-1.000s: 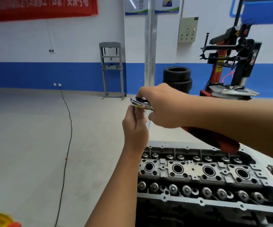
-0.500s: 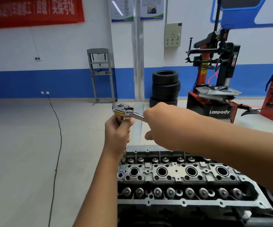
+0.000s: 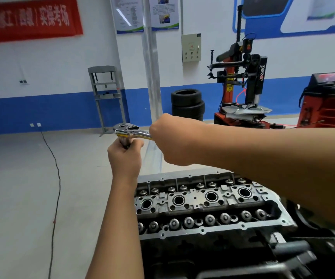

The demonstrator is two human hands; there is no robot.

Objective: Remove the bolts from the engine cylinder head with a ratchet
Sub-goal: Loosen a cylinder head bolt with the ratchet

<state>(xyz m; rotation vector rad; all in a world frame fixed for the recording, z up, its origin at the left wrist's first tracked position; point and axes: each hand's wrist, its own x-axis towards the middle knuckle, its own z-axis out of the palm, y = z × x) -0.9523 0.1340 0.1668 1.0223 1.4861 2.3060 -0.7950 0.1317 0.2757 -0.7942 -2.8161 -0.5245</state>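
Engine cylinder head fills the lower right of view: bare alloy casting, four spark-plug wells down the middle, rows of valve springs either side, sitting on a dark engine stand. Can't pick out which bolts are in or out from here.

Right hand reaches across above the head, fist wrapped tight round the ratchet handle; the grip itself is hidden inside the fist. Ratchet's chrome head sticks out left, roughly level, held up in the air well clear of the casting.

Left hand sits right under the ratchet head, fingers curled round the extension bar, thumb across it. Whether a socket or bolt is on the lower end, can't tell; hand hides it.

Looks like the tool is being sorted out off the work, prob. spinning a loosened bolt or seating the ext. To do it well: keep ext. square to ratchet head, steady it w/ left hand, check direction lever is set to loosen, then drop the socket fully onto the bolt before pulling. Half-seated = rounded head.
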